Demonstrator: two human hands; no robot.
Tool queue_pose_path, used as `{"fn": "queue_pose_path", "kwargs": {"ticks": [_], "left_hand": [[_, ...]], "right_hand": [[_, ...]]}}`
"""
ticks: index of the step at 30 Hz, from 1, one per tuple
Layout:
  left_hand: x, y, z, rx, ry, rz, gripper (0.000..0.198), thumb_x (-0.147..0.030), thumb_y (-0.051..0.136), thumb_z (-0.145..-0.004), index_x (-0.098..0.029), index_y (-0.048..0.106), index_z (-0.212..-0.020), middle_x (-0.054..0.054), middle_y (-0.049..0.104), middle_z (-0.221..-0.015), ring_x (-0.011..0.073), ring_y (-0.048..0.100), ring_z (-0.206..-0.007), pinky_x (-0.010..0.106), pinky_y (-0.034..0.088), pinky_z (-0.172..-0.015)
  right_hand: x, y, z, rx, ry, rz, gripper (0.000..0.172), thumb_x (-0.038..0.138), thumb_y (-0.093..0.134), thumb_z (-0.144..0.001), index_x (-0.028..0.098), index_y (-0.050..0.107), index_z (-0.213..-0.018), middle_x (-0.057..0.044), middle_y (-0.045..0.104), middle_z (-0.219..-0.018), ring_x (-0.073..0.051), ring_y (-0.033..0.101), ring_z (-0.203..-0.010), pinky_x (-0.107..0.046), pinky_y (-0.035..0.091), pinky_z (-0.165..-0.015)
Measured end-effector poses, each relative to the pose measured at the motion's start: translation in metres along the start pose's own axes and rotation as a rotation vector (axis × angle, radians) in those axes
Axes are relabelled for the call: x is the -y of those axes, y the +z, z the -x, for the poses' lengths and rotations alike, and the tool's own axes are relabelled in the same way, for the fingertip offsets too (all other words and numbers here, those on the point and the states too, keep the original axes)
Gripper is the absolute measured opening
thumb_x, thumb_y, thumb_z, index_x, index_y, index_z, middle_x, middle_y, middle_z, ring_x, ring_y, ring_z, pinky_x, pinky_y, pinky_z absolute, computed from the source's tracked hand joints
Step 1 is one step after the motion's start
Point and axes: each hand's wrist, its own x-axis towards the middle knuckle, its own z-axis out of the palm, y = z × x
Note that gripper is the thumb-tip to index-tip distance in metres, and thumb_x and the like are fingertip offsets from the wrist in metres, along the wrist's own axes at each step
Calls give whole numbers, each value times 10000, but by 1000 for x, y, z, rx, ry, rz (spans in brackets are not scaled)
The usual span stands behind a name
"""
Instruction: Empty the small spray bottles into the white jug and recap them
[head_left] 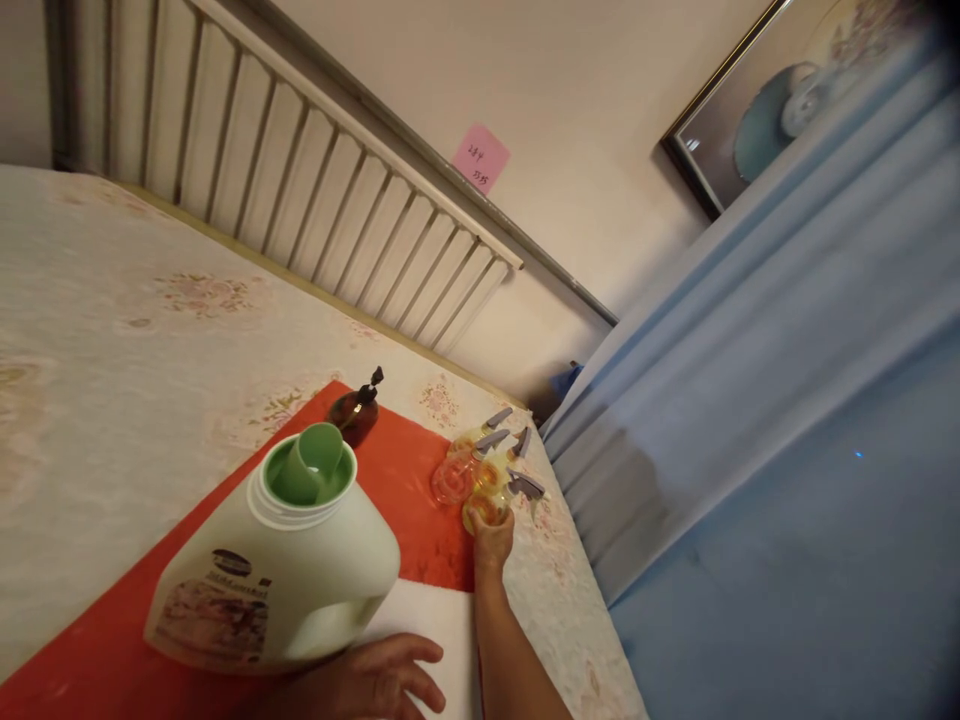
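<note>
My right hand [493, 548] reaches out and closes around the nearest of several clear bottles. This yellow-tinted bottle [478, 507] has a grey, lever-like top [526, 485]. Beside it stand a bottle with a reddish look [453, 478] and others with similar grey tops. At the bottom, my left hand [386, 678] lies beside the large jug with its fingers apart, holding nothing. The pale green jug [349, 560] is capless, with a label on its side and a green scoop-like cup [318, 455] in its mouth. A dark pump bottle [355, 413] stands behind it.
An orange-red mat [420, 545] lies under the jug on a flowered tablecloth [142, 400]. A white sheet [442, 622] is near my left hand. Behind are a radiator [292, 170] and a pink note [481, 158]. Blue curtains [720, 420] hang along the right side.
</note>
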Motion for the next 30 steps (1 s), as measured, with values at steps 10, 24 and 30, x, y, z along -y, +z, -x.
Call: {"fn": "queue_pose_path", "kwargs": {"ticks": [10,24,30], "left_hand": [[0,1,0,12,-8,-13,401,-328,687,-773,-271,647,-1168,87,675,-1122,288,629,-1036,332,497,-706],[14,-8,-3,22,9,-20,411,-285,647,-799,-244,616,-1206,107,655,-1146,299,625,-1032,406,551,-727],[29,-21,-1,-54,26,-36,392,-293,673,-784,-257,636,-1172,102,659,-1120,299,629,-1015,414,555,-730]], "right_hand": [[5,-10,-7,-29,47,19,616,467,729,-544,134,599,-1046,-139,709,-1008,-287,670,-937,-324,516,-776],[20,-80,31,80,9,-96,677,421,755,-566,116,600,-1150,-152,696,-1117,-295,652,-1044,-353,512,-897],[21,-115,65,133,27,-111,726,397,769,-560,74,588,-1184,-193,690,-1133,-327,648,-1063,-378,513,-914]]}}
